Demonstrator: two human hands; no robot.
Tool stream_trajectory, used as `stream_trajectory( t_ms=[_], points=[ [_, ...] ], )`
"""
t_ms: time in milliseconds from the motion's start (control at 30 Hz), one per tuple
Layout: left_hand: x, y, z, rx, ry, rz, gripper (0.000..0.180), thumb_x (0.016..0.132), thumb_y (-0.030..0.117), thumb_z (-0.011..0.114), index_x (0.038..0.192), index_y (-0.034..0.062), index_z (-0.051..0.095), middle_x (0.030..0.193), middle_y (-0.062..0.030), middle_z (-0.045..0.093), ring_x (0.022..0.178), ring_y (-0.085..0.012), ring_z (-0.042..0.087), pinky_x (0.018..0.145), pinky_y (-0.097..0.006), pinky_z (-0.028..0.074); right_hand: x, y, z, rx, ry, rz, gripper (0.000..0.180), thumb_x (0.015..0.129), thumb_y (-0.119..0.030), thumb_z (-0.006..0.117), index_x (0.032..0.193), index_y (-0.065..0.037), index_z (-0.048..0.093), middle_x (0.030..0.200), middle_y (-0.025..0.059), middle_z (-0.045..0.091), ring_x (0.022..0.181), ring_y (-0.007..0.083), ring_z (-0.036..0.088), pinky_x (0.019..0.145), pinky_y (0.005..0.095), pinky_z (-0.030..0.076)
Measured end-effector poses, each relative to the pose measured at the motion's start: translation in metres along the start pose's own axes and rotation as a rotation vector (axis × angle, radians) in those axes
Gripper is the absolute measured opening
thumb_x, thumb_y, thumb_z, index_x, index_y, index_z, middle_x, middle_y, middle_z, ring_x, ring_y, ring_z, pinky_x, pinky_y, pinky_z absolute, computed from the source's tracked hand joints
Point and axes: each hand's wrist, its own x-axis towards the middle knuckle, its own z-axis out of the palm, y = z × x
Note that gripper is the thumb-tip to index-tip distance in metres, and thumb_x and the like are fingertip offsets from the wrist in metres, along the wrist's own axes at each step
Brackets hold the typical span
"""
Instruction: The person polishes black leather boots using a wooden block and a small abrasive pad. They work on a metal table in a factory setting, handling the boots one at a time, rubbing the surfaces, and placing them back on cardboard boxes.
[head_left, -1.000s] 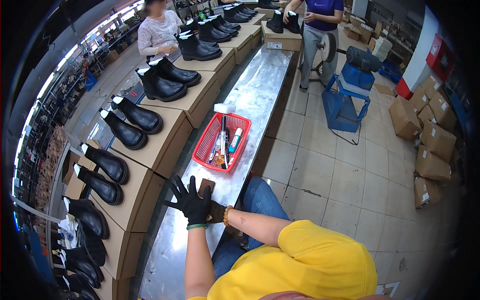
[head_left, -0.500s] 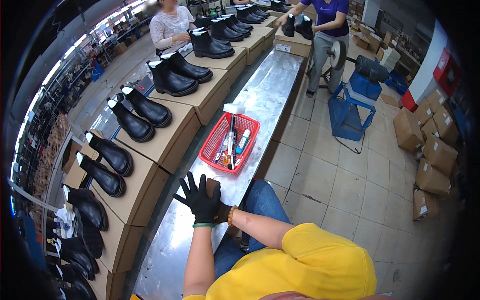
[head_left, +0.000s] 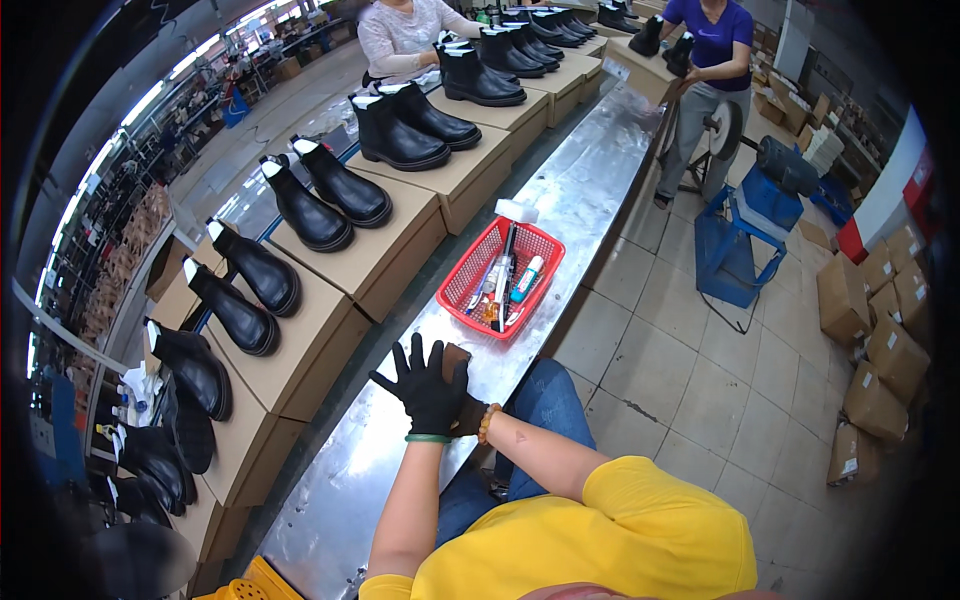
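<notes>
My left hand [head_left: 428, 392] wears a black glove, its fingers spread wide above the metal bench [head_left: 350, 480]. A green band circles that wrist. Mostly hidden behind it is my right hand [head_left: 468, 415], dark-gloved, with a bead bracelet [head_left: 489, 424] at the wrist; its fingers do not show. A small brown block [head_left: 456, 362] sticks out beside my left thumb, above where the right fingers would be; what grips it is hidden. Just beyond my hands stands a red plastic basket [head_left: 452, 303] with a white-and-teal tube [head_left: 527, 279], pen-like sticks and other small items.
Black ankle boots [head_left: 310, 205] stand in pairs on brown cardboard boxes [head_left: 410, 255] along the left. A white block [head_left: 516, 211] sits at the basket's far end. Two people work farther off, one beside a blue wheeled machine [head_left: 740, 245]. Cartons [head_left: 845, 295] are stacked at right.
The whole view has shifted, so bench, basket and boots appear farther right. My left hand stays spread, with the brown block still beside its thumb. The far person's box and boots now look tilted.
</notes>
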Motion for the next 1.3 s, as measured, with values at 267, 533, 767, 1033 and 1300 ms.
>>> stream_trajectory(
  t_ms=[267, 533, 767, 1033, 1300],
  points=[
    [-0.006, -0.016, -0.002, 0.000, 0.063, 0.052, 0.041, 0.075, 0.047, 0.062, 0.107, 0.0212, 0.067, 0.130, -0.0067, 0.053, 0.130, -0.0335, 0.036, 0.102, -0.069, -0.006, -0.014, 0.000, 0.020, -0.466, 0.063, 0.057, 0.053, 0.100, -0.035, 0.030, 0.147, -0.015, 0.015, 0.150, 0.0057, 0.025, 0.135, 0.0178, 0.027, 0.111, 0.0353, 0.022],
    [-0.015, -0.013, -0.001, -0.053, 0.027, 0.003, 0.042, 0.078, 0.047, 0.058, 0.111, 0.0208, 0.066, 0.133, -0.0071, 0.051, 0.133, -0.0323, 0.033, 0.106, -0.065, -0.003, 0.003, 0.018, 0.016, -0.500, -0.172, -0.340, 0.058, 0.098, -0.043, 0.033, 0.147, -0.016, 0.017, 0.151, 0.0059, 0.021, 0.137, 0.0213, 0.023, 0.113, 0.0367, 0.016],
    [-0.005, -0.009, -0.005, -0.007, -0.072, 0.061, 0.048, 0.077, 0.051, 0.055, 0.114, 0.0213, 0.065, 0.135, -0.0079, 0.048, 0.132, -0.0352, 0.032, 0.103, -0.069, -0.002, -0.019, 0.000, 0.043, -0.613, -0.036, -0.063, 0.061, 0.096, -0.044, 0.036, 0.146, -0.015, 0.019, 0.151, 0.0069, 0.023, 0.138, 0.0232, 0.022, 0.114, 0.0393, 0.014],
    [-0.008, -0.029, -0.006, -0.013, -0.058, 0.111, 0.048, 0.078, 0.053, 0.055, 0.112, 0.0201, 0.066, 0.131, -0.0088, 0.052, 0.131, -0.0352, 0.035, 0.100, -0.072, -0.004, -0.011, -0.003, 0.034, -0.379, -0.016, 0.249, 0.061, 0.094, -0.041, 0.040, 0.145, -0.013, 0.020, 0.147, 0.0092, 0.026, 0.136, 0.0245, 0.023, 0.111, 0.0405, 0.016],
    [-0.023, -0.038, -0.008, -0.114, -0.036, 0.032, 0.048, 0.077, 0.053, 0.058, 0.108, 0.0181, 0.068, 0.133, -0.0114, 0.050, 0.131, -0.0380, 0.034, 0.101, -0.071, -0.003, -0.007, -0.005, 0.040, -0.432, 0.050, 0.191, 0.059, 0.094, -0.039, 0.042, 0.143, -0.013, 0.023, 0.142, 0.0093, 0.030, 0.131, 0.0244, 0.028, 0.107, 0.0408, 0.021]
  ],
)
